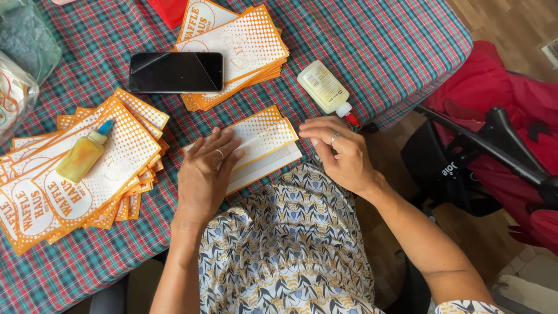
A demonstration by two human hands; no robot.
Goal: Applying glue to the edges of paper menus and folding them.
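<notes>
My left hand lies flat, fingers together, pressing on an orange-and-white printed paper sheet at the table's near edge. My right hand hovers at the sheet's right end with curled fingers, its fingertips touching the paper's corner; it holds nothing. A white glue bottle with a red cap lies on its side just beyond my right hand. Each hand wears a ring.
A plaid tablecloth covers the table. Stacks of orange printed sheets lie at the left and at the back. A yellow bottle with a blue tip rests on the left stack. A black phone lies between stacks. A red stroller stands right.
</notes>
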